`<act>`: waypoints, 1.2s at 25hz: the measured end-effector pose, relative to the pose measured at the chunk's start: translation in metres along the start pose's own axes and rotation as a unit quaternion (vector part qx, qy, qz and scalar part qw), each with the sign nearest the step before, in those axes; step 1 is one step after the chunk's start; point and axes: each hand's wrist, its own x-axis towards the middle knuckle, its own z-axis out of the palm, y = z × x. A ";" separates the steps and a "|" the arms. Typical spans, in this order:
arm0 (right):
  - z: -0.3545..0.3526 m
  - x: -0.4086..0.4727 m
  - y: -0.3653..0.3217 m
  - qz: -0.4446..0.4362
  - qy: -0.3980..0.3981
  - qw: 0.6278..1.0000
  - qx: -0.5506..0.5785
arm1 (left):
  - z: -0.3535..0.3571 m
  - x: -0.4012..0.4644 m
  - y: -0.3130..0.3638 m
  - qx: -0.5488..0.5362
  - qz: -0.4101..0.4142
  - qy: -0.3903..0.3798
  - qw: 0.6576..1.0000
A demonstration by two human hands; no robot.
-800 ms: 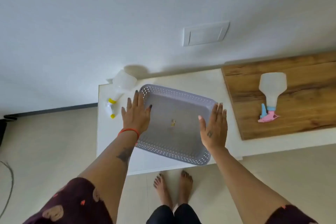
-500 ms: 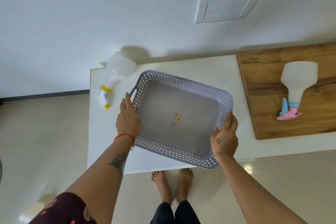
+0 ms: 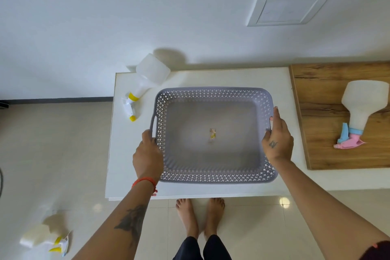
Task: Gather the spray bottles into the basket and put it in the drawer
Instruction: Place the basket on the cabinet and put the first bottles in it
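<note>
Grey plastic, its walls pierced with a lattice of small holes, the basket sits square on the white table, empty but for a small yellowish scrap on its floor. Both hands grip it by the short sides: the left hand is curled over the left rim just below the handle slot, fingers wrapped around the edge, and the right hand is pressed against the right rim with its fingers closed along the wall. Whether the basket rests on the table or is lifted slightly off it cannot be told. Just beyond its far left corner a white bottle with a yellow collar and nozzle lies on its side, apart from the basket. To the right, well apart, a second bottle with a pink and blue trigger lies on a wooden board. A third bottle, with yellow parts, lies on the tiled floor at the lower left. The person's bare feet stand at the table's near edge.
</note>
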 end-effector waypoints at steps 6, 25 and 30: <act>0.012 0.006 0.005 -0.010 -0.002 1.000 -0.015 | 0.007 0.003 -0.006 -0.005 0.015 0.017 1.000; 0.077 0.115 -0.298 -0.326 -0.194 0.923 0.070 | -0.054 0.150 0.069 -0.664 -0.412 -0.059 0.622; 0.125 0.130 -0.295 -0.255 -0.235 0.935 0.071 | -0.029 0.173 0.058 -0.659 -0.423 -0.101 0.614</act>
